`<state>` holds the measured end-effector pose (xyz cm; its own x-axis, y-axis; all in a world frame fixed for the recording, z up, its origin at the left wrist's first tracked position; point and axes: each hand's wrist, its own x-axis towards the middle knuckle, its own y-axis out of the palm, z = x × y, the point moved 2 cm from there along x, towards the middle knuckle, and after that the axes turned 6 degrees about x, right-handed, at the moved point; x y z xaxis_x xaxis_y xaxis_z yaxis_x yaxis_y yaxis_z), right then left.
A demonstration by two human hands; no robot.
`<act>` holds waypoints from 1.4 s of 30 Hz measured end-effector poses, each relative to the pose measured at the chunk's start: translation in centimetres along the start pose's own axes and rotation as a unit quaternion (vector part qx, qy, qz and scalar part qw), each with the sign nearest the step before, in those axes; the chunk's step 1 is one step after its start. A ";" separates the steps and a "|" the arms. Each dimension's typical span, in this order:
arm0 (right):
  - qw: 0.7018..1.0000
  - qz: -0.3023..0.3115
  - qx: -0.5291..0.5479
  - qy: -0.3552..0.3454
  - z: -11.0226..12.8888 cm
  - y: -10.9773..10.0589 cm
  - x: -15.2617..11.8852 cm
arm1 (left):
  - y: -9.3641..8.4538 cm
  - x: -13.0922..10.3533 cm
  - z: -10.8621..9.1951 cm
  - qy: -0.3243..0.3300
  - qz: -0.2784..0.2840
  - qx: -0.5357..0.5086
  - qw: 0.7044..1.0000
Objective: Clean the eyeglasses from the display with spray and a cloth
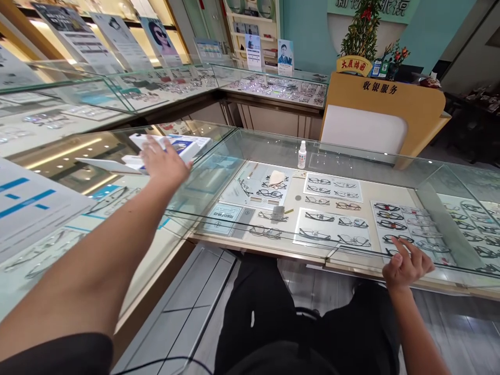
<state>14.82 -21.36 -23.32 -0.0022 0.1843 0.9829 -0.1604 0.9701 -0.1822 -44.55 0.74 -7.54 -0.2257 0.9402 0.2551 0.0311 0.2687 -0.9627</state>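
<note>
My left hand (162, 161) reaches out over the left glass counter, its fingers spread on a stack of white and blue boxes or cards (187, 147). An opened white flap (107, 165) lies just left of it. Near the front edge of the glass case, my right hand (408, 263) hovers with its fingers loosely bent and apart, nothing in them. A white spray bottle (302, 155) stands on the glass top. Under the glass are rows of eyeglasses (353, 222) on white cards, and a pale cloth (277, 178) appears among them.
At the left stands a large white and blue printed sheet (29, 203). More glass display cases (164, 86) run along the back left. Behind the counter is a yellow cashier desk (424, 104) with a plant (361, 34). A black cable (167, 358) hangs at the bottom.
</note>
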 end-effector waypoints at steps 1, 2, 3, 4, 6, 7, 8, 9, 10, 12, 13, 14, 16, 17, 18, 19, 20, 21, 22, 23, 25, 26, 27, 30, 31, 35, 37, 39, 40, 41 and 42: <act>1.000 -0.004 0.000 -0.005 0.1 0.0 0.1 | 0.0 -0.4 -1.1 -0.018 -0.028 -0.009 0.999; 1.000 -0.007 -0.002 -0.008 0.2 0.0 0.1 | 0.1 -0.8 -2.6 -0.017 -0.041 -0.024 0.999; 1.000 -0.007 -0.004 -0.010 0.3 0.0 0.2 | 0.3 -1.3 -4.3 0.019 -0.027 -0.044 0.998; 1.000 -0.007 -0.005 -0.009 0.4 0.0 0.2 | 0.5 -2.0 -6.2 0.075 0.000 -0.066 0.995; 1.000 -0.005 -0.007 -0.004 0.5 0.1 0.3 | 1.2 -3.3 -9.8 0.149 0.042 -0.085 0.984; 1.000 -0.004 -0.008 0.000 0.6 0.0 0.4 | 1.6 -4.0 -11.3 0.174 0.054 -0.088 0.979; 1.000 0.000 -0.009 0.002 0.7 0.0 0.4 | 2.1 -4.6 -12.7 0.204 0.061 -0.087 0.973; 1.000 0.005 -0.009 0.005 0.7 -0.1 0.4 | 2.6 -5.2 -14.0 0.237 0.063 -0.075 0.967; 1.000 0.011 -0.009 0.009 0.8 -0.1 0.4 | 3.1 -5.6 -14.9 0.260 0.067 -0.067 0.961; 0.999 0.028 -0.006 0.021 0.9 -0.3 0.3 | 4.1 -6.2 -16.0 0.289 0.073 -0.060 0.953; 0.999 0.040 -0.005 0.029 1.0 -0.4 0.3 | 4.4 -6.2 -16.1 0.291 0.074 -0.064 0.952; 0.998 0.051 -0.005 0.039 1.1 -0.5 0.2 | 4.6 -6.2 -16.0 0.288 0.072 -0.070 0.952; 0.996 0.073 -0.005 0.058 1.2 -0.7 0.1 | 4.5 -6.0 -15.2 0.270 0.060 -0.082 0.958; 0.994 0.081 -0.004 0.067 1.2 -0.7 0.1 | 4.2 -5.8 -14.5 0.258 0.051 -0.083 0.961; 0.993 0.087 -0.002 0.075 1.3 -0.8 0.1 | 3.7 -5.7 -13.7 0.243 0.039 -0.090 0.965; 0.992 0.092 0.002 0.085 1.3 -0.9 0.3 | 3.1 -5.6 -12.7 0.221 0.026 -0.113 0.968; 0.990 0.097 0.006 0.097 1.4 -1.0 0.5 | 2.4 -5.6 -11.7 0.194 0.013 -0.149 0.969; 0.988 0.105 0.010 0.114 1.5 -1.1 0.9 | 1.7 -5.8 -10.7 0.156 -0.002 -0.213 0.965; 0.984 0.112 0.018 0.135 1.7 -1.2 1.3 | 1.0 -6.1 -9.9 0.118 -0.012 -0.285 0.951; 0.980 0.118 0.029 0.157 2.1 -1.3 1.7 | 0.5 -6.8 -9.3 0.096 -0.017 -0.330 0.939; 0.972 0.125 0.063 0.190 3.9 -1.6 2.7 | -0.3 -9.0 -9.1 0.077 -0.017 -0.387 0.919; 0.968 0.125 0.092 0.197 5.3 -1.8 3.2 | -0.5 -10.6 -9.5 0.079 -0.016 -0.412 0.907; 0.963 0.130 0.125 0.199 7.1 -2.0 3.8 | -0.6 -12.6 -10.4 0.083 -0.018 -0.436 0.896; 0.847 0.154 0.412 0.300 13.6 -2.2 5.3 | -0.1 -19.9 -14.5 0.133 -0.008 -0.621 0.772; 0.763 0.176 0.506 0.362 15.7 -2.2 5.8 | 0.3 -22.3 -16.2 0.148 -0.009 -0.636 0.757; 0.452 0.197 0.627 0.603 21.3 -2.4 7.7 | 1.5 -29.5 -21.3 0.268 -0.141 -0.584 0.753; 0.391 0.171 0.589 0.686 21.7 -2.7 8.3 | 1.9 -31.2 -22.6 0.309 -0.204 -0.501 0.782; 0.382 0.161 0.553 0.723 20.8 -2.8 8.6 | 2.1 -32.1 -22.9 0.325 -0.224 -0.451 0.801; 0.395 0.167 0.546 0.720 19.8 -2.7 8.9 | 2.3 -32.3 -22.6 0.322 -0.222 -0.450 0.803; 0.419 0.174 0.541 0.708 18.5 -2.3 9.2 | 2.6 -32.5 -22.2 0.313 -0.209 -0.468 0.799; 0.455 0.181 0.537 0.687 17.0 -1.9 9.7 | 3.2 -32.6 -21.5 0.289 -0.174 -0.504 0.795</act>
<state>-1.65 -24.07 -13.03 0.2806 0.9417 -0.1859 -0.7865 0.3366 0.5179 -16.12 -24.56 -16.98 0.0856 0.6330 0.7694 0.8949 0.2906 -0.3386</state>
